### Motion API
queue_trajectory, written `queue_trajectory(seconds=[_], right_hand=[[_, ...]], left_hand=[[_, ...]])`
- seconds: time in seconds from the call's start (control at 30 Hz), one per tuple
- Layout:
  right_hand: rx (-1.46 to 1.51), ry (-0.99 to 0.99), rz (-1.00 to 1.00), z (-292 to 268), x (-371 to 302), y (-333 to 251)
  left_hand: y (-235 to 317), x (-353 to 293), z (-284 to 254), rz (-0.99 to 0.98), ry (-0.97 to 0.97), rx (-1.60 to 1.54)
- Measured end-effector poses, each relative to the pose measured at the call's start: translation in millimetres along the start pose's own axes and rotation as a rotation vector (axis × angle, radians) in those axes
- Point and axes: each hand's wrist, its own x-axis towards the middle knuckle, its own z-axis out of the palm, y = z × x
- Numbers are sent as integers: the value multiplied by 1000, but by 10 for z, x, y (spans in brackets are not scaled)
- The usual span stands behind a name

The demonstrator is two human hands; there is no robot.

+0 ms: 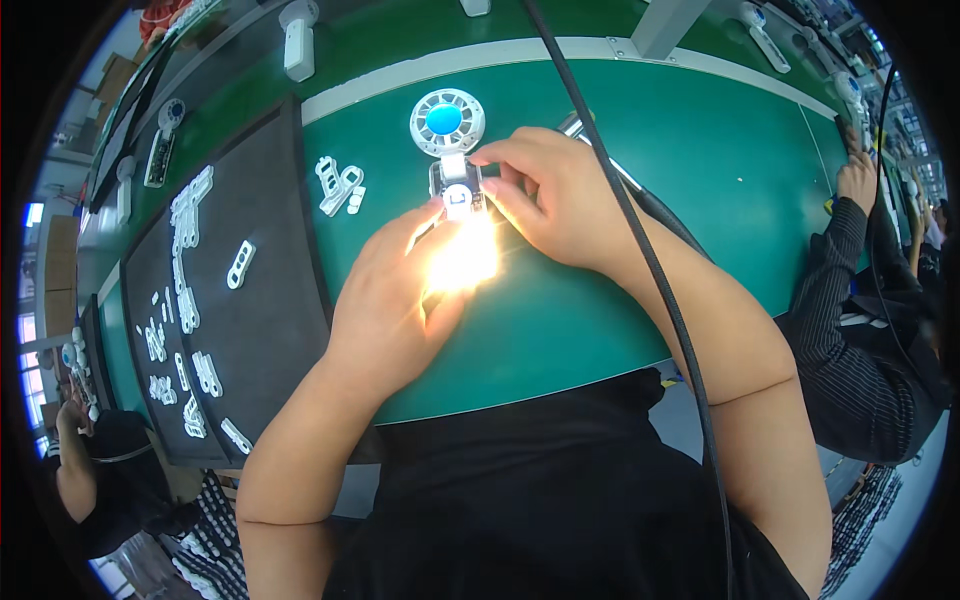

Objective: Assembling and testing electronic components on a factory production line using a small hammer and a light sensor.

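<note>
A white handheld fan (pixel 447 121) with a round slotted head and a blue disc at its centre lies on the green table in front of me. My left hand (pixel 392 285) is closed around the fan's lower body, where a strong white glare washes out the detail. At the fan's neck, beside a small clear and white housing (pixel 458 187), the thumb and index finger of my right hand (pixel 545 195) pinch from the right side. Left of the fan lie a few loose white plastic parts (pixel 340 185).
A dark tray (pixel 280 300) on the left holds several white plastic parts. A black cable (pixel 640 215) hangs across the view over my right arm, and a metal-tipped tool (pixel 572 126) lies behind my right hand. Other people (pixel 855 300) sit at both sides; more fans (pixel 299 45) stand beyond.
</note>
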Motion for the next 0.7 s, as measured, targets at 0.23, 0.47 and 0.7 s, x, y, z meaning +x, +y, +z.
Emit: queue_trajectory(seconds=[0.23, 0.47, 0.7], right_hand=[[20, -256, 256, -75, 55, -126], [-172, -60, -111, 147, -103, -315], [-173, -151, -195, 198, -56, -60]], left_hand=[[28, 8, -29, 2, -13, -42], [-116, -35, -129, -80, 226, -82], [-53, 28, -204, 9, 197, 410]])
